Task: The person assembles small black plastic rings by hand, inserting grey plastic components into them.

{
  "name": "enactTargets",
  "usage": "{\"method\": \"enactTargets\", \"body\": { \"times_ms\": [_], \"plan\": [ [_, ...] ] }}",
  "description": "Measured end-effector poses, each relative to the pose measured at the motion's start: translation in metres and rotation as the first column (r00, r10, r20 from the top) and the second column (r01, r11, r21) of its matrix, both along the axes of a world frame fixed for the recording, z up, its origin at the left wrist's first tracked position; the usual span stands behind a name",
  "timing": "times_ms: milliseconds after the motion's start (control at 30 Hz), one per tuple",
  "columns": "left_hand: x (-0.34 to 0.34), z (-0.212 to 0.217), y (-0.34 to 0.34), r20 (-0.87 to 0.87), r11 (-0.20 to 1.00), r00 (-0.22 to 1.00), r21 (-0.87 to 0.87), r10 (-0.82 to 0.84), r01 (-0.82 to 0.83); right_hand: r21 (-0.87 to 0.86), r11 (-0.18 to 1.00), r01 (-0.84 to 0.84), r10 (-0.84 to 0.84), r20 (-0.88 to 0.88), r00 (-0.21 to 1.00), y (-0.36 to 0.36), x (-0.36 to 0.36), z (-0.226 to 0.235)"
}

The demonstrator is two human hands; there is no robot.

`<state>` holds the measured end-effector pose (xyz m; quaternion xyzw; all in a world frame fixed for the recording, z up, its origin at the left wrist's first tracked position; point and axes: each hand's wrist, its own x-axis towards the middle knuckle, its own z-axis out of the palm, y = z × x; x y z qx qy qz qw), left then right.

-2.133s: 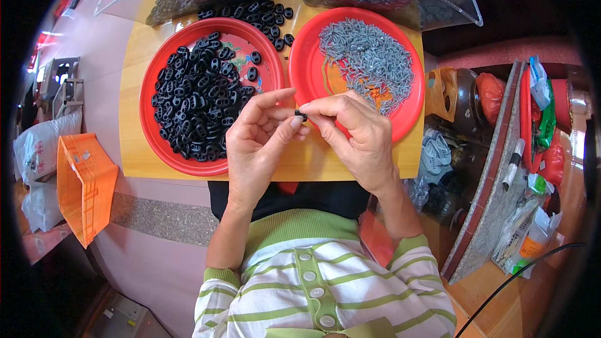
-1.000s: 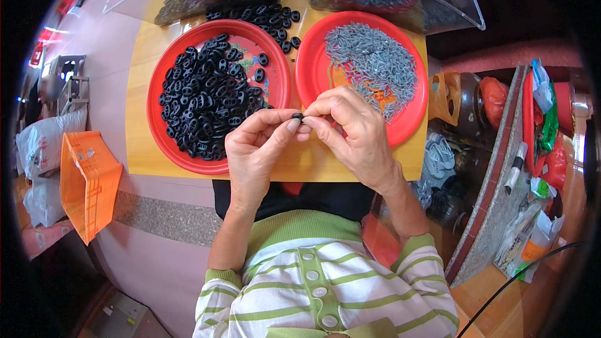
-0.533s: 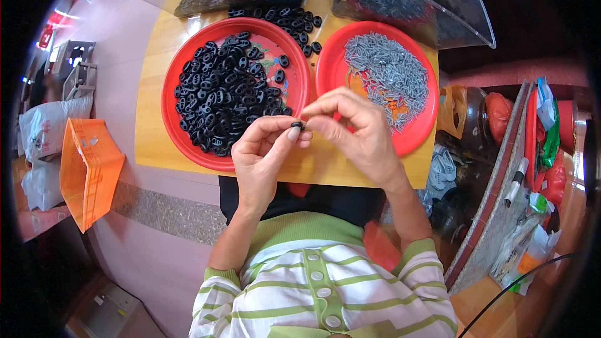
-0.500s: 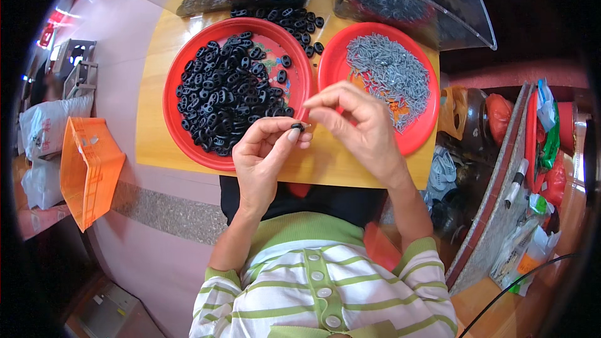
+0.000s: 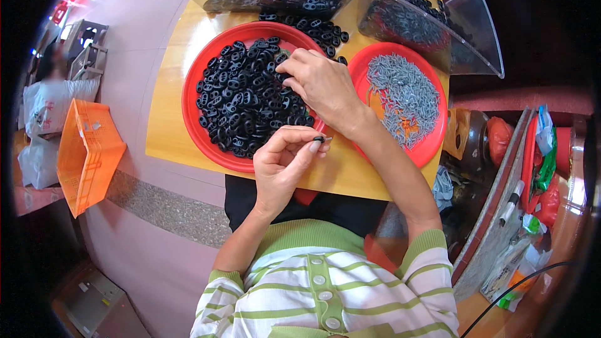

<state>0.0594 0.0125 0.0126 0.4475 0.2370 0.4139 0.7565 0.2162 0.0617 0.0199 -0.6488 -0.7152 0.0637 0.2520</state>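
The yellow board [image 5: 181, 119] lies across the lap so that both plates stay within easy reach of the arms. The left red plate [image 5: 200, 131] holds a heap of black rings [image 5: 250, 103], and the right red plate [image 5: 432, 131] holds grey pins [image 5: 404, 97]; the two kinds are kept apart, one per side. Behind them, clear bins [image 5: 438, 19] hold more dark parts. The right hand [image 5: 322, 87] crosses over to the left plate, fingers bent down onto the rings, but I cannot tell if it already grasps one. The left hand [image 5: 282, 163] stays above the board edge and pinches a small black piece [image 5: 319, 140] with a pin end showing, between thumb and fingertip. Half a second earlier both hands were together at this piece, near the middle; now the right hand has left it and moved to the rings.
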Motion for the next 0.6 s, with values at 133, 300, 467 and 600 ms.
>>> {"method": "enactTargets", "body": {
  "times_ms": [133, 300, 467, 600],
  "plan": [
    [-0.002, -0.004, 0.001, -0.026, 0.999, 1.0, 0.047, -0.017, 0.019, 0.006, 1.0, -0.012, 0.012, -0.098, 0.995, -0.002, 0.001, 0.006],
    [-0.003, -0.003, 0.002, -0.058, 0.998, 0.997, 0.034, -0.049, 0.051, -0.052, 0.999, 0.011, -0.025, -0.285, 0.958, -0.007, 0.006, 0.011],
    [-0.003, -0.002, 0.001, -0.045, 0.998, 0.997, -0.001, -0.063, 0.063, -0.259, 0.964, 0.059, -0.243, -0.773, 0.586, -0.023, 0.017, 0.019],
    [-0.001, -0.002, 0.001, 0.002, 0.998, 0.998, -0.007, -0.062, 0.063, -0.144, 0.987, 0.071, -0.157, -0.777, 0.61, -0.038, 0.025, 0.023]
  ]
}}
